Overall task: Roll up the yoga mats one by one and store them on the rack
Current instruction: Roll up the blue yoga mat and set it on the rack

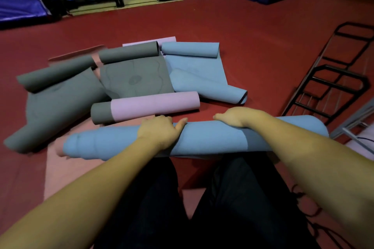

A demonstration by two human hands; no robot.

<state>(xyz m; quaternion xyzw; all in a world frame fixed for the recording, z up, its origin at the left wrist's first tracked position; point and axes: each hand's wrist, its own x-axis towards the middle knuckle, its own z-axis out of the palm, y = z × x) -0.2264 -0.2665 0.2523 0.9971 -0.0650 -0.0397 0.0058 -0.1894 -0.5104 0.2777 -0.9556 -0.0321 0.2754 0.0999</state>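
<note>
Bare forearms without sleeves, bare hands (156, 130), and dark trousers (232, 198) on both legs.

You had a pale blue rolled mat (202, 137) with a grey-blue patch across your dark trousers (242, 198). Beyond it lay a pink roll with a grey end (145, 106), grey mats (135, 79) faintly patterned with outlines, another blue mat (194, 62), a red floor (242, 26) and a black rack (334, 83).

Red floor (232, 26) — yoga mats (135, 79), rack (332, 79)
</note>
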